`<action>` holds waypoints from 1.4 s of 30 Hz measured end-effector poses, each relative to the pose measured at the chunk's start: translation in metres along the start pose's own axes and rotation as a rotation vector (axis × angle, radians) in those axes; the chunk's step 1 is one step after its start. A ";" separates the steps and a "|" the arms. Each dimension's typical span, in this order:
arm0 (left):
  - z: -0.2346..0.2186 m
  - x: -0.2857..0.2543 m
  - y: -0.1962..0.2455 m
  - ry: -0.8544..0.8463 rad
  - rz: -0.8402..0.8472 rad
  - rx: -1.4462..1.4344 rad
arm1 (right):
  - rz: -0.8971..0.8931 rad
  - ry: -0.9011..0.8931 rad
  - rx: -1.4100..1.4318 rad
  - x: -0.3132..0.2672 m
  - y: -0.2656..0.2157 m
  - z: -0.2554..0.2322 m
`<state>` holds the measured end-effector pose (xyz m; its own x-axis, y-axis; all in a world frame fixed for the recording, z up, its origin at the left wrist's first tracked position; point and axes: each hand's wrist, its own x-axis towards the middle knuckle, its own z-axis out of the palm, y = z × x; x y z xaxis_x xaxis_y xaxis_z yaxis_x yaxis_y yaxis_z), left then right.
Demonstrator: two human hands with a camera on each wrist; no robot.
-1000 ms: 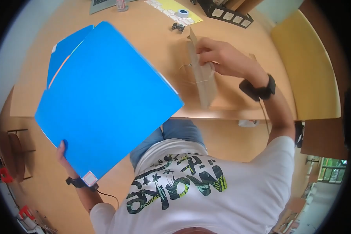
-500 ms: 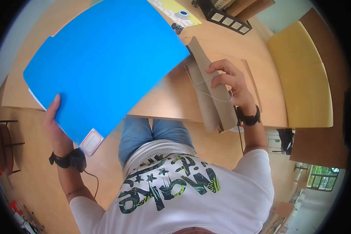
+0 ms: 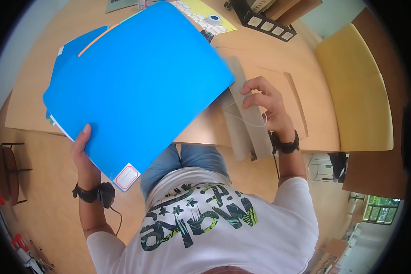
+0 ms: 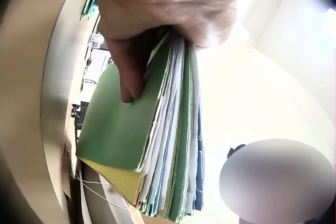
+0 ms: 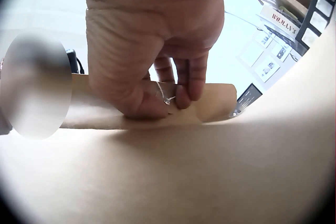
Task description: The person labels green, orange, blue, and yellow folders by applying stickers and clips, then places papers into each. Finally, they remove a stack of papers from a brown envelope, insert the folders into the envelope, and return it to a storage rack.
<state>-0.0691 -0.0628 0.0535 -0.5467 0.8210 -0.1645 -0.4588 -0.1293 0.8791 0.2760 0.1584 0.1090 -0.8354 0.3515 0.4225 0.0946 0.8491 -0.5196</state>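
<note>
My left hand [image 3: 84, 153] grips a thick stack by its near left edge, thumb on top of a blue folder [image 3: 137, 86] with a red-framed white label at one corner. From below, the left wrist view shows green, yellow, white and blue sheets [image 4: 176, 129] layered in that stack, with fingers pressed on the green face. To the right, my right hand [image 3: 275, 107] holds a brown paper envelope [image 3: 237, 137] by its upper edge, its fingers bent around a thin white string [image 3: 266, 119]. The folder's right corner overlaps the envelope.
Another blue folder [image 3: 68, 50] lies at the table's left. A tape roll [image 3: 213, 19] sits on a yellow sheet [image 3: 198, 9], near a black file holder [image 3: 269, 27]. On the right stands a yellow chair [image 3: 356, 86]; a flat brown piece [image 3: 297, 98] lies beside the right hand.
The right hand has brought the envelope toward the body, tilting it so more of its face shows. The blue-topped stack moved away from the body and right, its corner now over the envelope.
</note>
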 end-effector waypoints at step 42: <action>-0.026 0.013 0.005 -0.229 -0.461 -0.036 | -0.069 -0.049 0.159 -0.002 0.000 -0.001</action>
<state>-0.0970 -0.0675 0.0441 -0.1164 0.8974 -0.4255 -0.6422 0.2588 0.7215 0.2785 0.1582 0.1088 -0.8625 0.2719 0.4267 -0.0474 0.7962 -0.6032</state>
